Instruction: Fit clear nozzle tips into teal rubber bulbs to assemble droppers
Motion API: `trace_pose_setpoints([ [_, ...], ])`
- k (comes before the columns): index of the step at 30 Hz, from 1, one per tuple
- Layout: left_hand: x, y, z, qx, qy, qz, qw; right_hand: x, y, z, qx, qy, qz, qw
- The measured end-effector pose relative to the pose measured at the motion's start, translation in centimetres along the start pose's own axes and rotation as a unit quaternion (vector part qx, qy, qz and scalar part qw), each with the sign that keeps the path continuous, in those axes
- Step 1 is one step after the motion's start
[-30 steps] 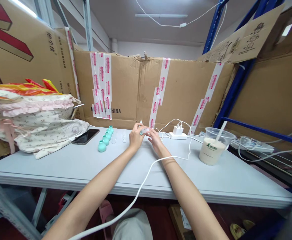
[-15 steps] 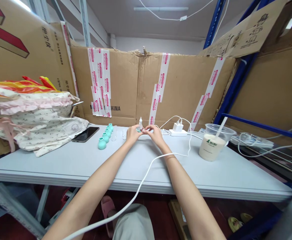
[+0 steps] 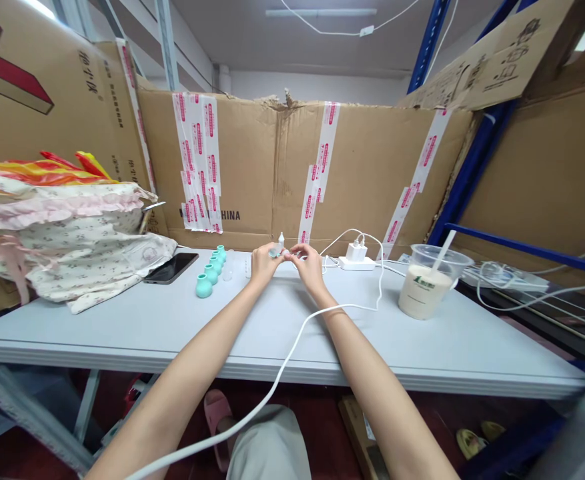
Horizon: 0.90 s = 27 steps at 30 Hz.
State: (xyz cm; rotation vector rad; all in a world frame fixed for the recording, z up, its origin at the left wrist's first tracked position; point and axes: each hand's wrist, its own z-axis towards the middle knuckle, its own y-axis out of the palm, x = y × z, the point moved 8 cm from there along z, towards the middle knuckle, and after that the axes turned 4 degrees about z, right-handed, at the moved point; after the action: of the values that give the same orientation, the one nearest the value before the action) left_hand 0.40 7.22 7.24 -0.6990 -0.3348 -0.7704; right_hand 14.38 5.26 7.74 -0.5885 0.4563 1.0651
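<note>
My left hand [image 3: 265,263] and my right hand [image 3: 309,265] meet over the middle of the table, fingertips nearly touching. My left fingers are closed around a small teal piece [image 3: 273,253], mostly hidden by the hand. Between the fingertips of both hands sits a tiny pale bit [image 3: 286,254], too small to name; my right thumb and index finger pinch at it. Just above the hands shows a small white pointed-tip bottle [image 3: 281,239], whose base is hidden. To the left runs a row of several round teal bulbs [image 3: 204,285], with a clear small container [image 3: 228,268] beside them.
A phone [image 3: 172,267] and a floral cloth bag [image 3: 72,233] lie left. A white charger [image 3: 357,252] sits on a power strip at the back. Its white cable [image 3: 297,337] crosses over my right forearm. A drink cup [image 3: 425,290] with a straw stands right. Cardboard [image 3: 252,160] walls the back.
My right fingers have lifted and opened slightly from the pinch, and the pale bit now shows between the hands. My left hand has turned a little, covering the teal piece differently.
</note>
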Motion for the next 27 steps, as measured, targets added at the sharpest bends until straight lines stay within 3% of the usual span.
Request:
trace_pose_setpoints([
  [7, 0.4, 0.1, -0.2, -0.011, -0.006, 0.028, 1.000, -1.2, -0.4, -0.6, 0.037, -0.023, -0.024, 0.999],
  [12, 0.9, -0.3, -0.2, -0.001, 0.010, 0.047, 0.999, -0.5, -0.3, -0.6, 0.052, 0.027, -0.005, 0.998],
  [22, 0.9, 0.9, -0.4, -0.070, 0.038, 0.118, 0.990, 4.7, 1.1, -0.3, -0.026, 0.182, 0.106, 0.977],
  [27, 0.7, 1.2, -0.7, -0.079, 0.052, 0.125, 0.988, 5.3, 2.0, -0.3, -0.089, 0.172, 0.128, 0.973],
])
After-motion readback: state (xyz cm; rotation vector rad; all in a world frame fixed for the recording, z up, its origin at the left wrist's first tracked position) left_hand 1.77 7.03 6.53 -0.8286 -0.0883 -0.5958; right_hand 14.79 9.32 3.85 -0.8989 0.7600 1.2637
